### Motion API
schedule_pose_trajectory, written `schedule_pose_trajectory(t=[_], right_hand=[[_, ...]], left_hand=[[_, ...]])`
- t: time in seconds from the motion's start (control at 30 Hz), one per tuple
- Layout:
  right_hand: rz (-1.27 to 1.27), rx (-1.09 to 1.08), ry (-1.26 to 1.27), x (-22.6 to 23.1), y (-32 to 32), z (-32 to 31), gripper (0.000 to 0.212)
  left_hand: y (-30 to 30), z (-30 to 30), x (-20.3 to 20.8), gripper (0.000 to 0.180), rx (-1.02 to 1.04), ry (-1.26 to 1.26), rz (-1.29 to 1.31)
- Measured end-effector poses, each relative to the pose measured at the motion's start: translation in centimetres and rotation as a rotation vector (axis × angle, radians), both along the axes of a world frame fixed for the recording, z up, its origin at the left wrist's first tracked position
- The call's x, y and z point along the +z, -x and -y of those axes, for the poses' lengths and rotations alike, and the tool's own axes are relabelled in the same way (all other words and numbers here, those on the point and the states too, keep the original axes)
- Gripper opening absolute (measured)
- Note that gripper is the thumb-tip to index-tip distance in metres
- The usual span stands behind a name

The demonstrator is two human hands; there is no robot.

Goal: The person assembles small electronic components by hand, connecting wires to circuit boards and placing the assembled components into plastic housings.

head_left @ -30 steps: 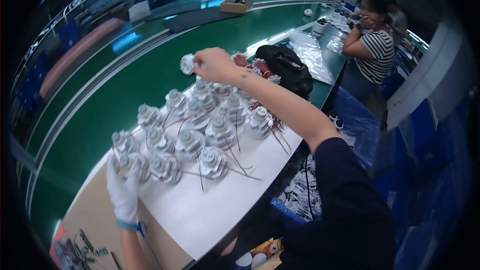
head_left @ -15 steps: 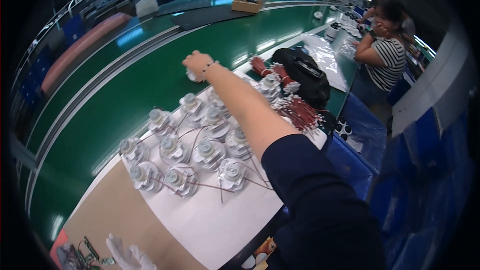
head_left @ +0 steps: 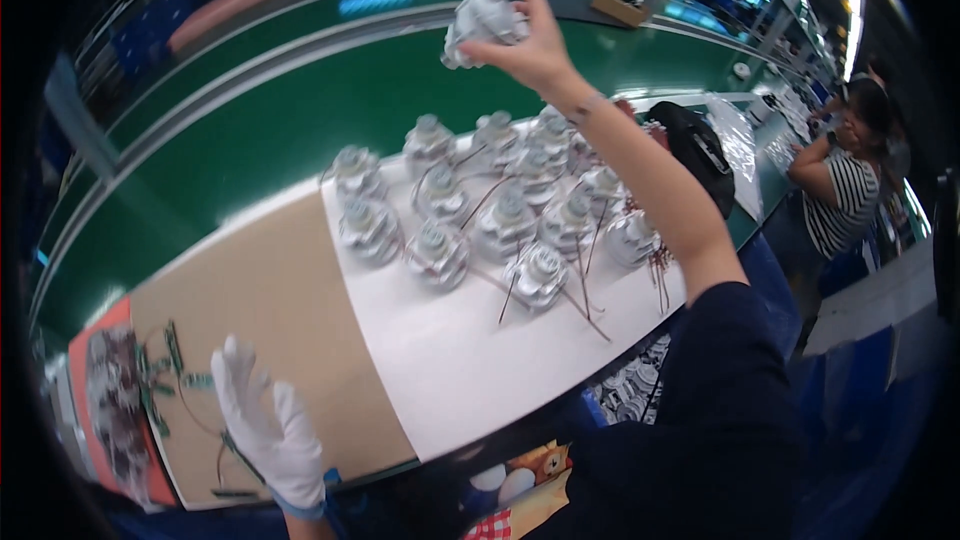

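My bare right hand (head_left: 537, 48) is raised above the green belt at the far side, its fingers closed round a white round plastic assembly (head_left: 478, 22). My left hand (head_left: 278, 435), in a white glove, is over the tan board (head_left: 290, 280) with fingers apart and nothing in it. Thin green circuit boards (head_left: 160, 380) with wires lie just left of the glove. Several similar white assemblies (head_left: 506, 222), with round grey-white tops and dark red wires, stand on the white sheet (head_left: 400, 340) between my hands.
A green conveyor belt (head_left: 230, 130) runs behind the work surface. To the right are a black bag (head_left: 695, 150) and clear plastic wrap (head_left: 735, 160). A person in a striped top (head_left: 840, 190) is farther right. A bin of grey-white parts (head_left: 630, 385) sits below the front edge.
My right hand has lifted off the belt with the white assembly in it. My gloved left hand has come further into view from the lower edge. The whole view has shifted and turned.
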State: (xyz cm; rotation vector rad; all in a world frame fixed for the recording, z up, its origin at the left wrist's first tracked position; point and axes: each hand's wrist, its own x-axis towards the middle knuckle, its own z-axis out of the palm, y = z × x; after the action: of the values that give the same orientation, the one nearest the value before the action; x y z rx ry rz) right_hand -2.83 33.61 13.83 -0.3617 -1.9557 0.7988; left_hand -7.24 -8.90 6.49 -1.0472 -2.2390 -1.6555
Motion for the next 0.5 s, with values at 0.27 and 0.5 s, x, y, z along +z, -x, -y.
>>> schedule_pose_trajectory(t=[0.27, 0.5], right_hand=[[-0.083, 0.766, 1.279, -7.9, -12.3, 24.8, 0.064], [0.311, 0.258, 0.403, -10.2, -20.3, 24.6, 0.052]], left_hand=[[-7.4, -5.3, -0.6, 0.090, -0.509, -0.048, 0.159], [-7.6, -5.1, 0.7, 0.053, -0.270, 0.447, -0.244]])
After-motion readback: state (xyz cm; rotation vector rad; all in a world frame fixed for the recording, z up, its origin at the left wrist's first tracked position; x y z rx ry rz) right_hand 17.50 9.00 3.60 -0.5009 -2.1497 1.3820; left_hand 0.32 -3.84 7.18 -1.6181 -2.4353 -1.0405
